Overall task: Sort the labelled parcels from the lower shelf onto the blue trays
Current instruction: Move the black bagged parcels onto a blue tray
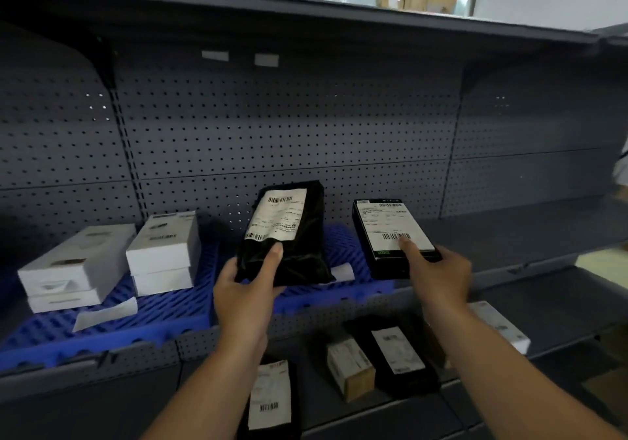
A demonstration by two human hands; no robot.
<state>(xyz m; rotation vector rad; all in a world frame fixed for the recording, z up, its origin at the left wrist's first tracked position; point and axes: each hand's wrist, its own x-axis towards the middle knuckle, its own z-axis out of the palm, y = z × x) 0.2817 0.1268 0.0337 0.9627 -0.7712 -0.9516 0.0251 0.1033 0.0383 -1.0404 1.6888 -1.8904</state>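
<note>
Holding black bag parcel [285,235] in L hand [244,290], fingers [276,253] clamped on its lower end; black box parcel [390,235] pinched in R hand [438,276]. Both over blue tray [341,240], not set down. Could slip: bag limp, one-handed grips.

Black labelled pouch [289,235], black box [390,235] over blue tray [341,246]

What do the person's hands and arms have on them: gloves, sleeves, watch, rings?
Nothing worn shows. The left hand and right hand are bare: no gloves, no rings seen. The left forearm and right forearm are uncovered to the frame's bottom edge: no sleeve, watch or band in view.
</note>
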